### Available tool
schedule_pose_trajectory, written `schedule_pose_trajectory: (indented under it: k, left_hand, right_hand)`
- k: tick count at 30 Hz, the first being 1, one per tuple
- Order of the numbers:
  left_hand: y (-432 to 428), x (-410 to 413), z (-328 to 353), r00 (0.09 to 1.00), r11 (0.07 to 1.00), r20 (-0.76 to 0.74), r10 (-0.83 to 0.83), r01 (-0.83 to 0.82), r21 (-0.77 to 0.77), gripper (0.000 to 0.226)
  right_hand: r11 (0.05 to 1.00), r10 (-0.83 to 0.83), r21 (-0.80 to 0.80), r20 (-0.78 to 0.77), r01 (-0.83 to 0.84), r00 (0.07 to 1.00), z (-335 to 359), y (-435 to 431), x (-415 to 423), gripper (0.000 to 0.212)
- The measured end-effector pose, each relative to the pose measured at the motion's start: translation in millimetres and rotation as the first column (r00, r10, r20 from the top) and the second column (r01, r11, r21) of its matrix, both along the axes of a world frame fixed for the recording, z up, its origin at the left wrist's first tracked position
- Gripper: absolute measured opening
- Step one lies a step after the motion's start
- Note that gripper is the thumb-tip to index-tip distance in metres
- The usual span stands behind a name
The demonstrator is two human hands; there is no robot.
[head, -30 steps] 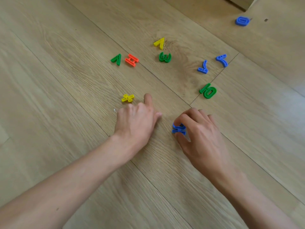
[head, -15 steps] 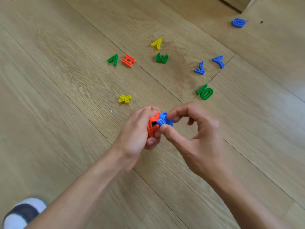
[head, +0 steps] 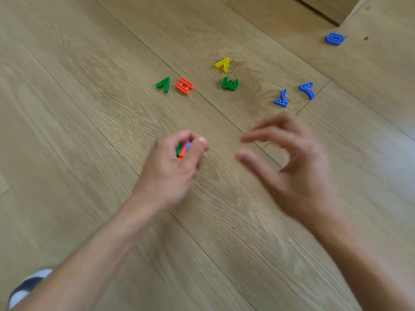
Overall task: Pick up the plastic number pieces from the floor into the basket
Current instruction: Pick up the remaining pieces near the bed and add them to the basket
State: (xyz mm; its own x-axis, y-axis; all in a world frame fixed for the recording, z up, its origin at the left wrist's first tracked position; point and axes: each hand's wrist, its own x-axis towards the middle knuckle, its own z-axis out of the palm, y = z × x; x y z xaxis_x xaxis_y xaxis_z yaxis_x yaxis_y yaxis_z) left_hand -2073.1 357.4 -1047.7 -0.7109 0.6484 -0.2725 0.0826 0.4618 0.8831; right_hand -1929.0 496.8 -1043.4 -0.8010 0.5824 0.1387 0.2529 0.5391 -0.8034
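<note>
- Left hand (head: 173,162) clenched round a bundle of green, orange and blue plastic pieces (head: 183,149).
- Right hand (head: 292,167) released, empty.
- Beyond both hands, seven pieces lie uncollected, from the green plastic seven (head: 163,84) to the blue plastic zero (head: 334,38); basket unseen.

Single head-worn wide-angle view, looking forward and down at the wooden floor (head: 89,131) from above the person's own arms. Close range: both forearms enter from the bottom edge, and the left hand (head: 173,162) and right hand (head: 298,167) sit mid-frame. Scattered number pieces (head: 230,83) fill the upper middle. The farthest, a blue 0 (head: 334,38), lies near the top right corner by a wooden furniture edge (head: 325,10). Floor planks run diagonally across the frame.
</note>
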Motion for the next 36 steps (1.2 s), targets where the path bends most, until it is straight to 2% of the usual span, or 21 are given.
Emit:
schedule_pose_trajectory:
  k: [1,2,3,5,6,9,12,16,19,20,21,22,23,24,25,27,29,31,34,36]
  left_hand:
    - [-1.9,-15.3,-0.9,0.935,0.987,-0.337,-0.108,0.060,-0.149,0.023]
    - [-3.0,-29.2,-1.4,0.805,0.951,-0.546,-0.233,0.070,-0.302,0.022]
    - [-2.5,-40.9,-2.1,0.710,0.904,-0.622,-0.331,0.050,-0.424,0.022]
    - [0.5,-53.0,-7.1,0.624,0.826,-0.642,-0.446,0.011,-0.563,0.026]
    - [2.7,-53.9,-11.5,0.594,0.799,-0.639,-0.488,0.009,-0.601,0.027]
    - [7.9,-52.0,-20.2,0.529,0.762,-0.625,-0.574,0.066,-0.644,0.024]
    - [7.7,-54.6,-25.0,0.514,0.773,-0.638,-0.573,0.079,-0.630,0.023]
    - [3.5,-52.9,-30.6,0.523,0.776,-0.629,-0.575,0.103,-0.623,0.026]
    - [-0.9,-52.4,-30.2,0.572,0.809,-0.617,-0.541,0.154,-0.567,0.026]
    - [-0.2,-50.7,-26.5,0.631,0.833,-0.589,-0.505,0.176,-0.525,0.026]
    - [2.2,-47.2,-20.9,0.750,0.878,-0.514,-0.417,0.186,-0.441,0.027]
    - [6.6,-41.2,-15.0,0.907,0.940,-0.327,-0.266,0.168,-0.297,0.028]
    - [11.3,-32.3,-8.5,0.994,0.986,-0.003,-0.108,0.107,-0.128,0.030]
    - [16.0,-21.5,-2.5,0.937,0.999,0.347,-0.031,0.033,0.001,0.030]
    - [20.6,-10.3,1.5,0.807,0.996,0.589,-0.036,-0.019,0.086,0.026]
    - [28.1,10.1,6.2,0.589,0.982,0.802,-0.101,-0.071,0.176,0.022]
    - [35.2,22.1,9.4,0.455,0.973,0.880,-0.135,-0.105,0.204,0.024]
    - [39.9,25.8,11.7,0.400,0.967,0.905,-0.146,-0.135,0.216,0.031]
    - [41.0,25.6,18.7,0.411,0.953,0.894,-0.178,-0.154,0.261,0.043]
    - [39.7,19.9,26.9,0.465,0.949,0.863,-0.195,-0.131,0.285,0.036]
  right_hand:
    - [0.996,-0.089,0.026,0.048,0.088,0.995,-4.7,13.8,1.8,0.019]
    - [0.984,-0.170,0.073,0.134,0.161,0.976,-10.6,27.2,3.7,0.020]
    - [0.971,-0.227,0.130,0.236,0.201,0.945,-17.9,38.4,5.8,0.022]
    - [0.954,-0.269,0.232,0.382,0.189,0.884,-31.5,49.6,9.2,0.022]
    - [0.950,-0.268,0.262,0.405,0.170,0.874,-36.1,50.6,9.3,0.020]
    - [0.933,-0.284,0.318,0.371,0.167,0.884,-42.9,52.4,8.3,0.014]
    - [0.920,-0.324,0.335,0.353,0.205,0.878,-44.8,56.6,6.6,0.014]
    - [0.919,-0.341,0.333,0.404,0.211,0.849,-45.0,60.6,5.1,0.013]
    - [0.934,-0.332,0.252,0.361,0.252,0.871,-35.6,60.7,5.9,0.010]
    - [0.940,-0.333,0.186,0.299,0.288,0.894,-29.2,58.6,6.0,0.010]
    - [0.947,-0.319,0.096,0.210,0.305,0.924,-20.9,53.8,5.2,0.011]
    - [0.958,-0.286,-0.002,0.110,0.288,0.952,-11.7,46.2,3.4,0.012]
    - [0.967,-0.238,-0.090,0.018,0.239,0.971,-2.5,36.3,1.1,0.012]
    - [0.973,-0.185,-0.151,-0.056,0.175,0.981,5.3,24.9,-1.5,0.013]
    - [0.977,-0.133,-0.179,-0.108,0.112,0.985,11.3,13.4,-4.1,0.013]
    - [0.985,-0.056,-0.171,-0.154,0.029,0.986,18.4,-5.6,-8.1,0.013]
    - [0.992,-0.038,-0.125,-0.144,0.020,0.989,22.0,-15.2,-7.8,0.012]
    - [0.997,-0.050,-0.059,-0.119,0.043,0.992,25.4,-15.8,-5.9,0.011]
    - [0.998,-0.045,0.042,-0.088,0.049,0.995,33.0,-13.2,-3.9,0.010]
    - [0.997,-0.026,0.070,-0.086,0.032,0.996,38.2,-14.2,-7.1,0.012]
